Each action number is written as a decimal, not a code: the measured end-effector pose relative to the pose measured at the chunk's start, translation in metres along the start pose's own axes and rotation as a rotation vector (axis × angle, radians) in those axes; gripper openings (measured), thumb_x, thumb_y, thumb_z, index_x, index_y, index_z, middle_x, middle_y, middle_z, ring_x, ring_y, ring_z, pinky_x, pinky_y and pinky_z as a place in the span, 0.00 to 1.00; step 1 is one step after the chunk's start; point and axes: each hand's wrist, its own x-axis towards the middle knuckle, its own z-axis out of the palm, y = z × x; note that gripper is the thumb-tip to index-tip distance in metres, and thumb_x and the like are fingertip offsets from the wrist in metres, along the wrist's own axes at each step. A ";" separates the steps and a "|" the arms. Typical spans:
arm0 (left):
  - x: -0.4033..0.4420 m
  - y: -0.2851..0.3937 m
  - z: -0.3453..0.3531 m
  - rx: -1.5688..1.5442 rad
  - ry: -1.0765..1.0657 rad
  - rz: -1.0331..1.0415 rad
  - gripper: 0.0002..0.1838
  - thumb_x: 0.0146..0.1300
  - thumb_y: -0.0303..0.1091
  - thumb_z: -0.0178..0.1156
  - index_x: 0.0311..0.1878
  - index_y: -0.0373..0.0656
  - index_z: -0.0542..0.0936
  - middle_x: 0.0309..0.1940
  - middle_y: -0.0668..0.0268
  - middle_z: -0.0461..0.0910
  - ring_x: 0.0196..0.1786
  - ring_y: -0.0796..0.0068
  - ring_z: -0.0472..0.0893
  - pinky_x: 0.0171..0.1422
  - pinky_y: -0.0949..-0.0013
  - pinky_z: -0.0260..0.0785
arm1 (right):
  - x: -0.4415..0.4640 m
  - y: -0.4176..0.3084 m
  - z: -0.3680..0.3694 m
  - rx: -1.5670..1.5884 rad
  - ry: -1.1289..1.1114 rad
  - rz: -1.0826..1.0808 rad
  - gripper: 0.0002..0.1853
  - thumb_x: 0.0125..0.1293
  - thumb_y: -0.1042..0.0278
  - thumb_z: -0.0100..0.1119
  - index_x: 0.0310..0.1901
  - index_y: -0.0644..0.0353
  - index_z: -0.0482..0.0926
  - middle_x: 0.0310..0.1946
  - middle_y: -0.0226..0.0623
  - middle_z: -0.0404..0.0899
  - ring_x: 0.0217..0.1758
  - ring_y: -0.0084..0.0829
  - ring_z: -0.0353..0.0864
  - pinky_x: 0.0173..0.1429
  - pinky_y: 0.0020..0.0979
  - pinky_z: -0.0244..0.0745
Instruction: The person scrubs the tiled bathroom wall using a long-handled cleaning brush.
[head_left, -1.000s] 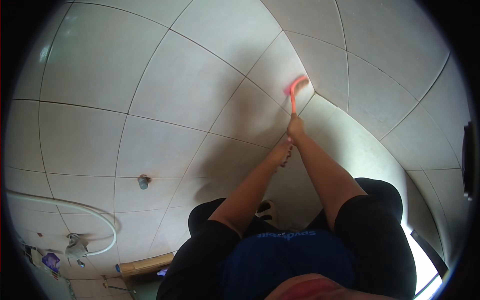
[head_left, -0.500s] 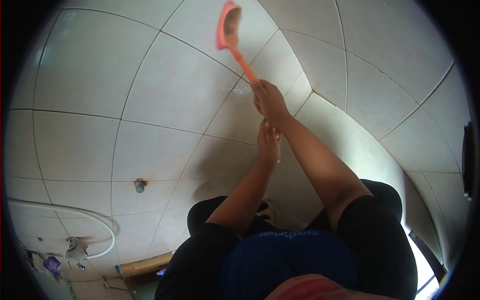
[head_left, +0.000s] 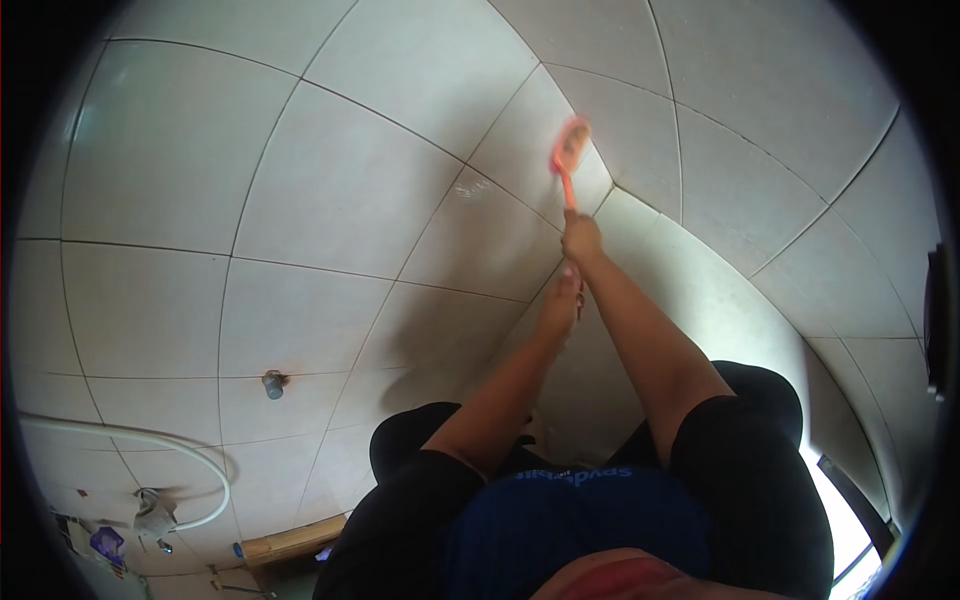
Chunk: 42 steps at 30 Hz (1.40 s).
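A long-handled orange-pink brush has its head against the tiled wall, close to the corner. My right hand is wrapped round the upper part of the handle. Just below it, my left hand is closed round the handle's lower end, most of which the fingers hide. The brush head is slightly blurred. Left of it, a small whitish foamy patch marks the wall near a tile joint.
A grey pipe stub sticks out of the wall at left. Below it are a white hose, a tap fitting, a purple item and a wooden ledge. A dark object stands at the right edge.
The brush swung up and left off the corner, then came back right and down to the wall beside the corner. Both hands moved with it, and the foamy patch came into sight.
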 end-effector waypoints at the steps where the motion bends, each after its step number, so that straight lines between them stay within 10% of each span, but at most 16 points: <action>1: -0.005 0.011 -0.003 -0.066 -0.007 0.119 0.23 0.62 0.58 0.36 0.29 0.47 0.66 0.17 0.74 0.61 0.17 0.85 0.59 0.18 0.79 0.50 | -0.003 -0.017 -0.004 -0.034 0.082 -0.119 0.22 0.61 0.52 0.39 0.32 0.66 0.74 0.27 0.57 0.74 0.35 0.55 0.73 0.41 0.45 0.66; 5: -0.011 0.030 -0.005 -0.196 0.011 0.407 0.19 0.64 0.53 0.37 0.28 0.49 0.65 0.16 0.76 0.59 0.15 0.88 0.55 0.16 0.82 0.45 | -0.029 -0.095 -0.038 0.249 -0.046 0.095 0.21 0.62 0.54 0.39 0.31 0.66 0.73 0.27 0.57 0.73 0.35 0.54 0.73 0.40 0.45 0.65; 10: 0.003 0.040 -0.007 -0.170 0.064 0.611 0.22 0.65 0.51 0.35 0.34 0.41 0.68 0.19 0.75 0.61 0.19 0.88 0.59 0.21 0.81 0.51 | -0.041 -0.143 -0.059 0.534 -0.285 -0.186 0.22 0.62 0.53 0.39 0.24 0.65 0.69 0.16 0.45 0.70 0.20 0.43 0.71 0.28 0.39 0.65; 15: 0.062 -0.022 -0.015 0.274 0.213 0.710 0.24 0.65 0.53 0.34 0.34 0.41 0.69 0.19 0.73 0.61 0.20 0.84 0.60 0.22 0.77 0.54 | -0.011 -0.042 -0.029 0.720 -0.290 0.169 0.23 0.61 0.49 0.42 0.24 0.64 0.69 0.13 0.32 0.66 0.17 0.27 0.67 0.21 0.32 0.61; 18: 0.064 -0.049 -0.007 0.360 0.145 0.569 0.22 0.63 0.57 0.36 0.29 0.47 0.65 0.17 0.76 0.58 0.17 0.86 0.56 0.19 0.77 0.50 | -0.008 0.019 -0.011 0.539 -0.139 0.353 0.21 0.59 0.49 0.43 0.25 0.63 0.71 0.15 0.36 0.71 0.20 0.31 0.72 0.24 0.36 0.66; 20: 0.039 -0.028 0.007 0.177 -0.101 -0.055 0.28 0.59 0.63 0.37 0.28 0.44 0.67 0.17 0.72 0.61 0.19 0.82 0.61 0.21 0.76 0.55 | 0.003 0.071 -0.003 0.480 -0.162 0.347 0.21 0.60 0.47 0.42 0.24 0.59 0.68 0.13 0.30 0.63 0.15 0.26 0.64 0.18 0.31 0.58; 23: 0.043 -0.029 0.023 -0.034 -0.153 -0.268 0.29 0.57 0.65 0.39 0.28 0.45 0.67 0.17 0.72 0.61 0.19 0.82 0.61 0.21 0.76 0.55 | 0.032 0.127 0.013 0.341 -0.204 0.233 0.22 0.61 0.46 0.41 0.23 0.58 0.67 0.12 0.27 0.59 0.10 0.23 0.58 0.13 0.28 0.52; 25: 0.038 -0.032 0.018 -0.035 -0.110 -0.093 0.29 0.57 0.65 0.38 0.28 0.45 0.67 0.18 0.73 0.61 0.20 0.83 0.60 0.22 0.77 0.54 | 0.033 0.116 0.016 0.253 -0.224 0.141 0.23 0.61 0.46 0.41 0.24 0.60 0.69 0.13 0.30 0.63 0.11 0.26 0.61 0.14 0.30 0.55; 27: 0.040 -0.038 0.014 -0.027 -0.088 0.067 0.29 0.58 0.64 0.38 0.28 0.44 0.67 0.18 0.73 0.61 0.20 0.83 0.60 0.22 0.77 0.54 | 0.011 0.054 -0.002 0.162 -0.099 0.307 0.24 0.59 0.49 0.41 0.35 0.68 0.74 0.31 0.54 0.75 0.36 0.51 0.75 0.42 0.44 0.67; 36: 0.074 -0.076 0.017 0.109 -0.059 0.391 0.26 0.60 0.62 0.37 0.32 0.46 0.68 0.18 0.77 0.60 0.18 0.87 0.57 0.20 0.78 0.50 | 0.007 0.078 0.000 0.030 -0.016 0.346 0.26 0.61 0.48 0.37 0.35 0.68 0.74 0.30 0.53 0.75 0.34 0.50 0.75 0.39 0.43 0.68; 38: 0.042 -0.040 0.030 -0.180 -0.157 -0.337 0.24 0.61 0.59 0.37 0.28 0.47 0.66 0.15 0.78 0.58 0.15 0.85 0.54 0.19 0.77 0.47 | 0.007 0.120 -0.005 0.094 -0.209 0.365 0.26 0.60 0.46 0.40 0.32 0.67 0.73 0.24 0.46 0.74 0.25 0.42 0.73 0.30 0.38 0.66; 42: 0.034 -0.072 0.024 -0.361 -0.165 -0.392 0.22 0.60 0.59 0.37 0.27 0.50 0.63 0.17 0.77 0.59 0.16 0.84 0.56 0.20 0.77 0.46 | -0.007 0.118 0.000 -0.065 -0.521 0.460 0.28 0.54 0.41 0.48 0.36 0.66 0.72 0.23 0.40 0.74 0.21 0.33 0.73 0.25 0.32 0.69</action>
